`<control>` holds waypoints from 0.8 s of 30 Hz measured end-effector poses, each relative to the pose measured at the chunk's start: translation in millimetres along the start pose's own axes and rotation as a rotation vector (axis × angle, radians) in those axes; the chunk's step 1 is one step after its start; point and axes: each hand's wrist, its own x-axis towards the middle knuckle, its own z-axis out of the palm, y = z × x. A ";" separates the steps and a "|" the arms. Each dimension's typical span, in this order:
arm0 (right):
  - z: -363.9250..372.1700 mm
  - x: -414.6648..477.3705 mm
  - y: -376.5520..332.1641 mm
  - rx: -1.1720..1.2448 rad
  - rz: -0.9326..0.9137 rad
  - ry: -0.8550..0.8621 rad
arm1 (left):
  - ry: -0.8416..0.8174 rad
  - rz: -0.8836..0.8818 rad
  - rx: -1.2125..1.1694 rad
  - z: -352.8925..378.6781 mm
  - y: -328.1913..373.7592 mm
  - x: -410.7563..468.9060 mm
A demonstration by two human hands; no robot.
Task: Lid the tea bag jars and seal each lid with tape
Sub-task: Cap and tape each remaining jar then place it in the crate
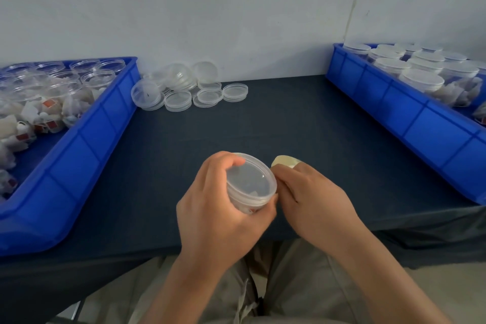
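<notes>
1. Jar position. I observed the jar [252,193] held above the near edge of the tabletop [289,118], tilted so that its lid [248,179] faced up and toward the camera.

2. Jar appearance. The jar was round, short and of clear plastic. The lid was translucent, seated on the rim, with a faint glare across it. White tea bags and a small red tag showed through the wall.

3. Left hand [218,208]. Its fingers were curled round the jar, with the thumb resting on the lid's edge.

4. Right hand [313,200]. Its fingers were clamped on a pale yellowish tape roll [285,161], only part of which showed past the knuckles. The hand touched the jar's side at the lid rim.

5. Surroundings. I noted a left blue bin [86,144] holding open jars [97,79] with tea bags, a right blue bin [410,118] holding lidded jars [420,79], and loose lids [184,87] piled against the wall.
</notes>
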 end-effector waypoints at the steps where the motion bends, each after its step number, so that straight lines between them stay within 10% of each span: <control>1: 0.2 0.3 1.2 -0.008 0.017 -0.004 | -0.001 0.010 -0.008 2.0 0.5 -1.6; 12: 6.4 34.9 61.4 -0.093 0.326 0.083 | -0.144 -0.045 -0.387 -5.1 62.8 -45.4; 24: 41.6 30.9 62.7 -0.233 -0.001 0.013 | -0.022 -0.407 -0.494 -19.5 6.1 0.5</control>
